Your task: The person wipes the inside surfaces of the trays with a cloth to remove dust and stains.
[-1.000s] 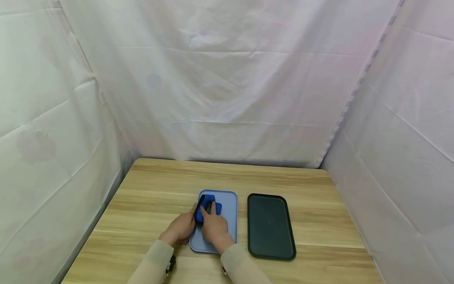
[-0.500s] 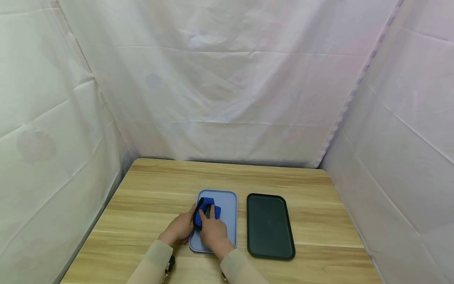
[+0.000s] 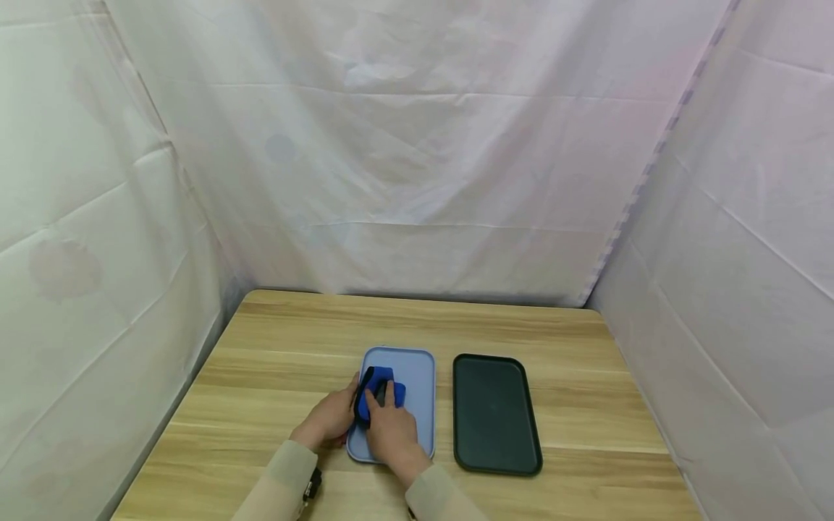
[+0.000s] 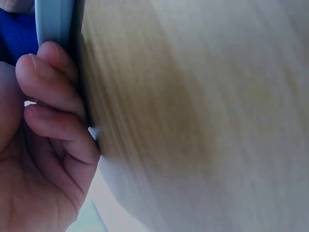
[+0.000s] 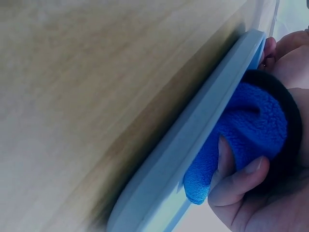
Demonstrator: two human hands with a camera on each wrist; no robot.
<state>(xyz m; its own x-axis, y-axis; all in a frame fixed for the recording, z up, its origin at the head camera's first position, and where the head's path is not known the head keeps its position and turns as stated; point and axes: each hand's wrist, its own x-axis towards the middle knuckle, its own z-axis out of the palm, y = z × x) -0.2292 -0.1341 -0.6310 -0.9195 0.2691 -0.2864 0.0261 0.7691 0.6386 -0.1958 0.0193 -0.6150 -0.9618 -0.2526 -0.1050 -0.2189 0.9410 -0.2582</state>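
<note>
In the head view a fleecy blue cloth (image 3: 383, 373) with black edging lies bunched on a light blue tray (image 3: 423, 373). My right hand (image 3: 394, 434) holds the cloth down against the tray, index and middle fingers spread over it. The right wrist view shows fingertips bent into the folds of the cloth (image 5: 256, 125). At the tray's left side, my left hand (image 3: 331, 420) grips the edge. Up close in the left wrist view, its curled fingers (image 4: 48, 82) touch the tray's rim (image 4: 54, 24). Part of the cloth is hidden under the right hand.
A dark green tray (image 3: 497, 416) lies to the right of the light blue one, with a narrow gap between them. Both stand on a wood-grain table (image 3: 300, 333). White sheets (image 3: 417, 181) hang behind the table and along both sides.
The right hand and the cloth have slid a little toward the person along the tray. The left hand stays at the tray's left edge, and both trays look nearly unmoved.
</note>
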